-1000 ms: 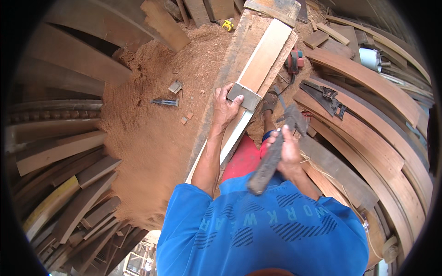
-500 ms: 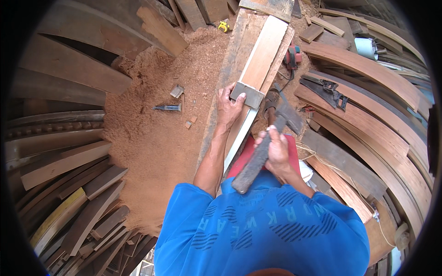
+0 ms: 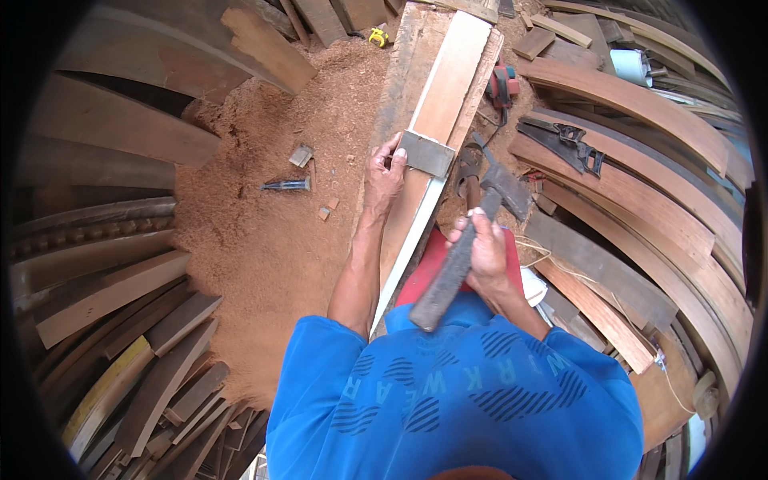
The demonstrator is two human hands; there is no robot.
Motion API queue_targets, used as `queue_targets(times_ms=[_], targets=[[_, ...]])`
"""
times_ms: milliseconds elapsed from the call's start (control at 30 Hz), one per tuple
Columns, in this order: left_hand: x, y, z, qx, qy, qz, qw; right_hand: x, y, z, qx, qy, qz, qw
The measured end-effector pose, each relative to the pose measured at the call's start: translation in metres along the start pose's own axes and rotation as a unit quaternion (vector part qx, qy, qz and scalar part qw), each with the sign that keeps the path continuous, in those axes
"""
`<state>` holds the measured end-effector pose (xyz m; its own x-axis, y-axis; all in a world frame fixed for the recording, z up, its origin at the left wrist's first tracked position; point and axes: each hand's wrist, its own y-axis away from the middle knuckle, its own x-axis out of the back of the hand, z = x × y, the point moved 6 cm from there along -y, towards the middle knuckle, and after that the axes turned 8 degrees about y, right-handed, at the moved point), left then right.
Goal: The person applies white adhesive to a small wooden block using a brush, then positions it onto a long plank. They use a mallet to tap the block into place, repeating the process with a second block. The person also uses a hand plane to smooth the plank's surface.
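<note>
My left hand (image 3: 386,172) is closed on the left end of a flat grey-brown wooden block (image 3: 428,154), thumb on top. The block lies crosswise over a long pale plank (image 3: 448,92) that rests on a rough, thick wooden beam (image 3: 400,88). In front of my body, my right hand (image 3: 486,254) grips a hammer (image 3: 448,286) by its thick dark handle. The hammer's grey metal head (image 3: 507,194) points away from me, right of the plank and apart from the block. A sandalled foot (image 3: 468,170) shows beside the plank, partly behind the hammer.
Sawdust (image 3: 264,240) covers the ground at left, where a blue-handled chisel (image 3: 286,185) lies. A yellow tape measure (image 3: 378,37) sits farther off. At right are a red power tool (image 3: 502,86) and a handsaw (image 3: 564,144) on stacked boards (image 3: 624,188). More boards (image 3: 112,288) line the left.
The view has shifted slightly. My left hand still holds the block across the plank, and the hammer in my right hand has moved only a little.
</note>
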<state>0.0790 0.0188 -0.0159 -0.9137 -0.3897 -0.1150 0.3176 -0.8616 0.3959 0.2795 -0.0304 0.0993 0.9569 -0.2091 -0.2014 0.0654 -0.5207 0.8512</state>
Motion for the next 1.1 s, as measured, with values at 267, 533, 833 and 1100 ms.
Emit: queue_targets(times_ms=[267,533,833,1100], targets=[[0.001,-0.001,0.002,0.029,-0.009,0.005,1.0,-0.015,-0.005,0.006,-0.053,-0.029,-0.085,0.995],[0.001,-0.001,-0.001,-0.001,0.014,0.039,0.999,-0.032,-0.004,0.017,-0.056,0.015,-0.056,0.997],[0.001,0.0,0.0,0.003,0.003,0.02,1.0,-0.013,0.007,0.008,-0.008,0.01,-0.014,1.0],[0.005,0.0,0.006,-0.01,-0.005,0.038,0.999,-0.035,-0.004,0.017,-0.046,0.041,-0.08,0.995]])
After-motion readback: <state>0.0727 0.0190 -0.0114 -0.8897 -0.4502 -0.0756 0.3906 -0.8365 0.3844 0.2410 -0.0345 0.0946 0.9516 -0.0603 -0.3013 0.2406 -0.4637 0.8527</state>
